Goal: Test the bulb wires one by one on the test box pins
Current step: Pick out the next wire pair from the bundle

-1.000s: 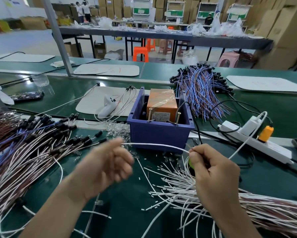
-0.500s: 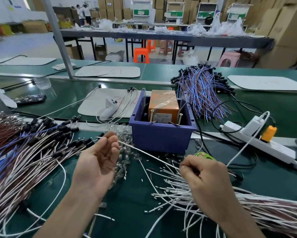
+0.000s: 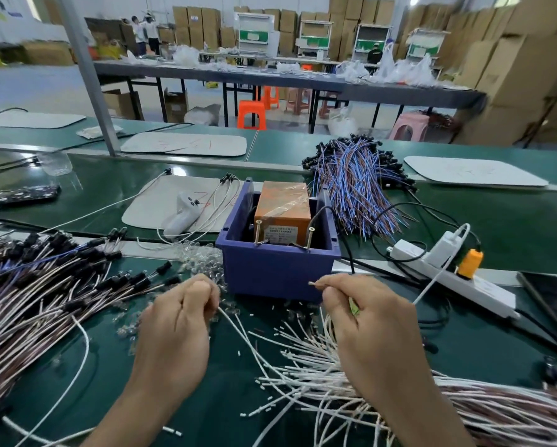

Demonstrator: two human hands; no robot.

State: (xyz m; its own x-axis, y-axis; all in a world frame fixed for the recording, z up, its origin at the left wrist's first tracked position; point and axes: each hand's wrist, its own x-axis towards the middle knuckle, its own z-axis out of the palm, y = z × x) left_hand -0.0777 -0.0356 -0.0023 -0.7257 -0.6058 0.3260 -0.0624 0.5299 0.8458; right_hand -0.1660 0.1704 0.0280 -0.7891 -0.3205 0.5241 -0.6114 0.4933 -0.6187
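Green matting covers the long workbench (image 3: 512, 227), and both your hands sit just in front of the deep-blue plastic bin (image 3: 277, 272). Inside the bin stands the orange taped test box (image 3: 283, 201), with two upright brass pins (image 3: 257, 233) at its near face.

Your left hand (image 3: 180, 321) has its fingers curled, and thumb and forefinger pinch a thin white wire (image 3: 238, 327). The wire runs down to the right into the loose heap of white bulb wires (image 3: 306, 366) on the mat.

Your right hand (image 3: 367, 321) is curled too. It pinches a stripped wire end (image 3: 312, 283) that pokes out leftward, close to the bin's front wall and below the pins, touching neither pin. You cannot tell whether both hands hold the same wire. A small green object (image 3: 353, 306) shows between the right fingers.

Small clear bulbs (image 3: 203, 256) lie left of the bin, and a white power strip (image 3: 448, 275) lies to its right.
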